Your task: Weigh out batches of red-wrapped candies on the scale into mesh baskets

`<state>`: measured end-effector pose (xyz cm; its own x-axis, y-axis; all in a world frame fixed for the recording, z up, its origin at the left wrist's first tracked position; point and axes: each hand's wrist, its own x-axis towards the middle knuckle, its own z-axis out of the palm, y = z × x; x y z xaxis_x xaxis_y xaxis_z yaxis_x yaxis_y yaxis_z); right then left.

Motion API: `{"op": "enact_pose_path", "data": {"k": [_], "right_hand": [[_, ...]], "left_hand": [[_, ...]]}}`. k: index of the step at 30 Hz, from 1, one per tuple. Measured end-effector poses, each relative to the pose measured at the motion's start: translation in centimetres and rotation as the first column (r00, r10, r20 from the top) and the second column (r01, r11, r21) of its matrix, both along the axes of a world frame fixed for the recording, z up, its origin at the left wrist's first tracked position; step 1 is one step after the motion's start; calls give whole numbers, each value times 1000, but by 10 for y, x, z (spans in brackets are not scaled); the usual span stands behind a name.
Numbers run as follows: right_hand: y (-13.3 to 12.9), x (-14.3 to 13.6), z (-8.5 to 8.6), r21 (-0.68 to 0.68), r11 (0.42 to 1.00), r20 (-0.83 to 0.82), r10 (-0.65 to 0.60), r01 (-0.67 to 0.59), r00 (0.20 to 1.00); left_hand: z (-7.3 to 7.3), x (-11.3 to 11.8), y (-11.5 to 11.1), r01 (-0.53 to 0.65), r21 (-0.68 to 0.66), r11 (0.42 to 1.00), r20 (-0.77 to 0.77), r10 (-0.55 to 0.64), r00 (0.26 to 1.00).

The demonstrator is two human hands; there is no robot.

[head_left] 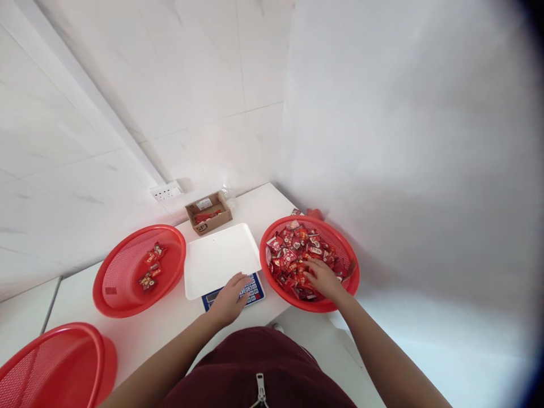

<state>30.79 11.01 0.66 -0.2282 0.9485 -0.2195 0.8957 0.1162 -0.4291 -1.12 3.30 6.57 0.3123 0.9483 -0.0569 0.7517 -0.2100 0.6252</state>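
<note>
With the scale's white tray (pixel 221 255) as clock centre, the red-wrapped packets (pixel 293 255) are heaped in a red basket (pixel 314 306) at three o'clock, where the right hand (pixel 322 277) reaches in among them — fingers bent, though I cannot tell whether they grasp any. The left hand (pixel 229 300) hovers at six by the blue keypad (pixel 256 290), loose and released — while a cardboard box (pixel 215 224) sits near twelve and a sparsely filled basket (pixel 119 272) at nine.

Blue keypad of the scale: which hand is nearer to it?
Left. The left hand partly covers the keypad in view; the right hand is farther right, in a red basket of packets.
</note>
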Motion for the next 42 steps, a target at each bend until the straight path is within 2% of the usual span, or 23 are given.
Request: {"op": "enact_pose_path", "data": {"k": [2,4,5,8,11,13,15,17,22,26,29,33,35,37,42], "right_hand": [[1,21,0,63,994,72,-99,94,993],[2,34,-2,63,986,166,-165,156,972],[2,38,-3,30,987,208,-159,156,965],[4,36,-8,-112,991,272,-35,68,962],[6,27,-11,-213,977,318,46,24,947],[7,24,-12,-252,968,333,65,22,941],[8,23,-12,-253,967,324,67,18,944],[8,25,-12,-223,975,307,59,11,950],[6,27,-16,-175,984,339,59,1,939],[5,27,-22,-150,989,372,69,-14,926],[4,27,-21,-140,990,381,73,-21,922],[4,27,-20,-160,987,376,78,-19,923],[4,28,-19,-159,987,374,82,-23,924],[4,28,-19,-156,987,374,84,-26,924],[2,28,-21,-152,988,394,87,-28,915]], "left_hand": [[3,37,24,85,-10,996,50,-84,995],[0,72,48,140,-64,988,43,-137,990],[-4,88,60,157,-111,981,7,-157,988],[-20,123,91,179,-229,957,-102,-206,973],[-39,142,109,183,-307,934,-205,-253,946],[-49,150,114,173,-346,922,-321,-289,902],[-55,155,116,172,-351,921,-418,-318,851],[-58,159,116,186,-329,926,-433,-322,842],[-58,159,106,137,-314,940,-286,-231,930],[-56,154,97,89,-322,942,-203,-161,966],[-51,149,100,43,-331,943,-100,-80,992],[-42,143,111,-66,-354,933,72,98,993],[-37,141,114,-115,-410,905,161,196,967],[-31,140,114,-141,-503,853,243,295,924],[-18,141,112,-102,-704,703,412,521,748]]}}
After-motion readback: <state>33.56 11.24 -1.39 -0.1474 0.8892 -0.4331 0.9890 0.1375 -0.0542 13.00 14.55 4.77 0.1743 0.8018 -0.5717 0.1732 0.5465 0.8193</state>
